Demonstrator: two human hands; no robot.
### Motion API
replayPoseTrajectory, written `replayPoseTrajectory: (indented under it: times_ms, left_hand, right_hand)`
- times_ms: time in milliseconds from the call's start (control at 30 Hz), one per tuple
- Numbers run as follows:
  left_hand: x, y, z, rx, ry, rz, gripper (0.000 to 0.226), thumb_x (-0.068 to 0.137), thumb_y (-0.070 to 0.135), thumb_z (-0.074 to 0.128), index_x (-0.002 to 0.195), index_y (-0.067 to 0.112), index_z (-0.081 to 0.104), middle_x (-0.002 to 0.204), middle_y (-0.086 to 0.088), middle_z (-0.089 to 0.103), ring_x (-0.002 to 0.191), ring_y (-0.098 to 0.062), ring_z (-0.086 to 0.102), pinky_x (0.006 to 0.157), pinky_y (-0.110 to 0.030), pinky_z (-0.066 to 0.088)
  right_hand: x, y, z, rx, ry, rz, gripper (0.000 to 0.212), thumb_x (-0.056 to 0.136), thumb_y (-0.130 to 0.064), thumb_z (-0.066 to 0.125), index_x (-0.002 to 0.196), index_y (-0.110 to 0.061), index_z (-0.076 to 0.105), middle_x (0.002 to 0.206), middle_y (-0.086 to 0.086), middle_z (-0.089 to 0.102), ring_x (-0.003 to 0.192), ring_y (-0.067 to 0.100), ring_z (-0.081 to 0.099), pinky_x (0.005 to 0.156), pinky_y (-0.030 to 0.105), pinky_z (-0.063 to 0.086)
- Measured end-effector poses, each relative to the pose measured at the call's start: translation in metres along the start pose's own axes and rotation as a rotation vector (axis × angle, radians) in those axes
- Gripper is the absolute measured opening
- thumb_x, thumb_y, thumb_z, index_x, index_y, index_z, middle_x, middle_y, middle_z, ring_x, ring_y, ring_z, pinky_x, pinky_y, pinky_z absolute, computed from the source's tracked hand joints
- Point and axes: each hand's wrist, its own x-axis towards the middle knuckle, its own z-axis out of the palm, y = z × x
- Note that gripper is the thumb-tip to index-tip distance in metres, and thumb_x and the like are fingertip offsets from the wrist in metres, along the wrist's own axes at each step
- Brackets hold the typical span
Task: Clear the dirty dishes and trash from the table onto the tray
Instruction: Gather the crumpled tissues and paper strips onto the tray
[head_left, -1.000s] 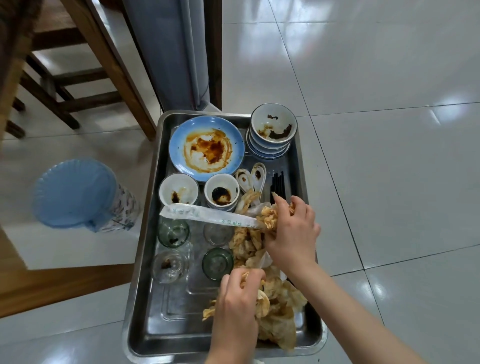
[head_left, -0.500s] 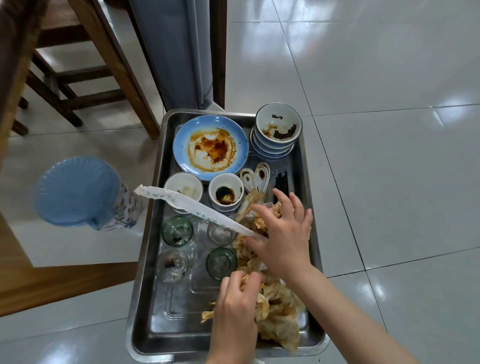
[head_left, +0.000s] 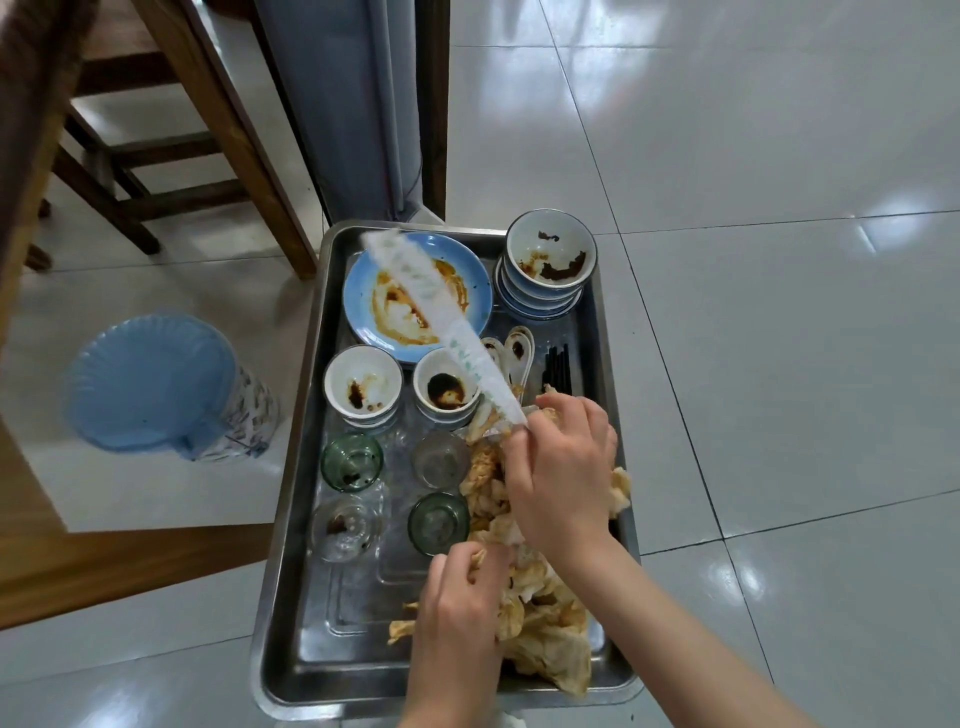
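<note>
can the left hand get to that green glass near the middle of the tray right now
Probably not right away. The left hand is gripping the stained napkins, so it would have to let go first. Otherwise the green glass stands just beyond its fingers, upright, with nothing over it.

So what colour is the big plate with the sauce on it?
Light blue, smeared with orange-brown sauce. The plate shows best in the head view, at the tray's far end.

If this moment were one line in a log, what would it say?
left hand: grips stained crumpled napkins | right hand: grips napkins, long white paper wrapper | rectangular metal tray: dirty dishes loaded
</note>
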Motion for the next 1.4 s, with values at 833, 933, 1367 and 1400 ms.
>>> replayPoseTrajectory:
  times_ms: [833,933,1367,1400]
  left_hand:
    - [0.001,0.001,0.004,0.013,0.016,0.018,0.06,0.047,-0.022,0.073,0.093,0.015,0.068,0.085,-0.002,0.061,0.073,-0.02,0.057,0.057,-0.028,0.051]
    - [0.001,0.0,0.004,0.012,0.028,0.027,0.057,0.047,-0.023,0.073,0.091,0.013,0.067,0.084,-0.003,0.061,0.072,-0.02,0.057,0.057,-0.028,0.052]
    - [0.0,-0.003,0.007,0.039,0.081,0.088,0.046,0.052,-0.017,0.075,0.088,0.01,0.066,0.084,-0.006,0.061,0.069,-0.022,0.056,0.055,-0.031,0.052]
    - [0.0,-0.004,0.008,0.044,0.087,0.091,0.045,0.052,-0.016,0.075,0.088,0.01,0.066,0.084,-0.007,0.061,0.069,-0.022,0.056,0.055,-0.031,0.052]
  right_hand:
    - [-0.014,0.023,-0.003,-0.03,-0.028,0.064,0.024,0.086,-0.031,0.05,0.073,-0.014,0.06,0.122,0.007,0.054,0.119,0.024,0.041,0.096,0.052,0.039]
    - [-0.016,0.022,-0.003,-0.037,-0.072,0.039,0.022,0.079,-0.026,0.055,0.062,-0.014,0.063,0.129,0.006,0.053,0.126,0.028,0.037,0.099,0.057,0.034]
    - [-0.021,0.02,-0.003,-0.079,0.108,-0.015,0.023,0.077,-0.035,0.066,0.085,-0.015,0.06,0.133,0.014,0.048,0.128,0.036,0.038,0.101,0.059,0.034]
    - [-0.021,0.021,-0.001,-0.108,0.085,0.022,0.033,0.077,-0.04,0.065,0.099,-0.017,0.058,0.138,0.014,0.042,0.13,0.037,0.034,0.103,0.059,0.031]
